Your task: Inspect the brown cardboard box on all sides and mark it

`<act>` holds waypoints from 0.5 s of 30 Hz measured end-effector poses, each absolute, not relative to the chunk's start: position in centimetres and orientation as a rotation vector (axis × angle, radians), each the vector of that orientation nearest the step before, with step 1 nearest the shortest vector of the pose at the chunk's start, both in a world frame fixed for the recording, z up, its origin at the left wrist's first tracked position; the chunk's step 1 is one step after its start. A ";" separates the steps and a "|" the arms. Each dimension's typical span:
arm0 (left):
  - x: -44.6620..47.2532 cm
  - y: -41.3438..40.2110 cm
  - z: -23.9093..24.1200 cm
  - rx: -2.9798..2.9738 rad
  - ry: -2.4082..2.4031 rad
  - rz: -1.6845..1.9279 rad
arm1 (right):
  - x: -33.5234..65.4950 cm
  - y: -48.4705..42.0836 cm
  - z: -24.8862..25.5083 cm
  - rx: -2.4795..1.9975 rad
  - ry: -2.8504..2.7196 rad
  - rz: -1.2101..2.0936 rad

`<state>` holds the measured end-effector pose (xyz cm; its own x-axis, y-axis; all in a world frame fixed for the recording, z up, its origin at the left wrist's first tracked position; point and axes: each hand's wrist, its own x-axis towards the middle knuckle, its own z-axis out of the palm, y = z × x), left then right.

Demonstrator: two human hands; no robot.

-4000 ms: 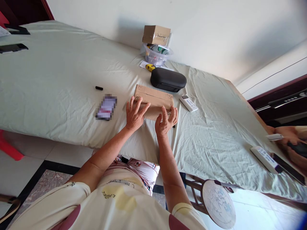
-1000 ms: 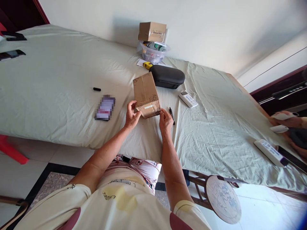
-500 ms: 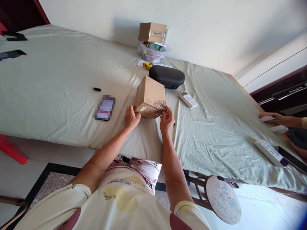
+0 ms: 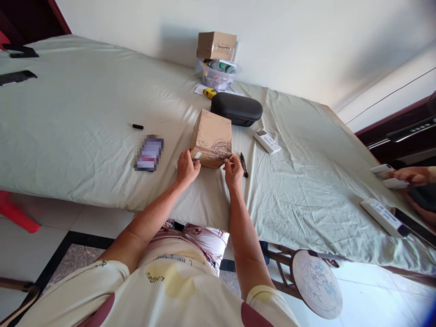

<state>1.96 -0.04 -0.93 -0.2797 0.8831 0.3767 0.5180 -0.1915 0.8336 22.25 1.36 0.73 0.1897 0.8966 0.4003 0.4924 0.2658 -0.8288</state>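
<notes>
A small brown cardboard box (image 4: 211, 136) with pen scribbles on its top rests on the pale green sheet of the bed (image 4: 85, 109), tipped a little toward me. My left hand (image 4: 186, 167) grips its near left corner, thumb against the side with a white label. My right hand (image 4: 233, 171) is curled at the near right corner, fingertips on the box edge. A black marker (image 4: 244, 164) lies just right of my right hand.
Behind the box lie a black oval case (image 4: 236, 109) and a white remote (image 4: 268, 141). A phone (image 4: 149, 153) and a marker cap (image 4: 137, 126) lie to the left. A plastic tub (image 4: 218, 75) carries another box (image 4: 215, 45). Another person's hand (image 4: 412, 175) is at right; a stool (image 4: 316, 284) stands below.
Over four seconds the box went from lying flat to being stood up and turned in both hands. In the last half second it sank lower and my right hand slid off the marker.
</notes>
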 end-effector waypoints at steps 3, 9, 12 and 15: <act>1.8 0.1 -1.1 1.574 1.685 1.485 | 22.4 1.6 0.3 -1.428 -1.515 0.483; 1.6 0.4 -1.1 1.512 1.702 1.454 | 22.7 1.7 0.1 -1.483 -1.613 0.434; 1.6 0.4 -1.0 1.500 1.719 1.444 | 22.7 1.7 0.0 -1.529 -1.671 0.449; 1.6 0.4 -1.0 1.486 1.738 1.452 | 22.6 1.7 -0.3 -1.601 -1.766 0.421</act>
<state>1.64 0.42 -1.03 -0.3336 0.8963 0.2921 0.4468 -0.1225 0.8862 22.64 1.73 -0.30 0.0148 0.9598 0.2804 0.7301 0.1812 -0.6588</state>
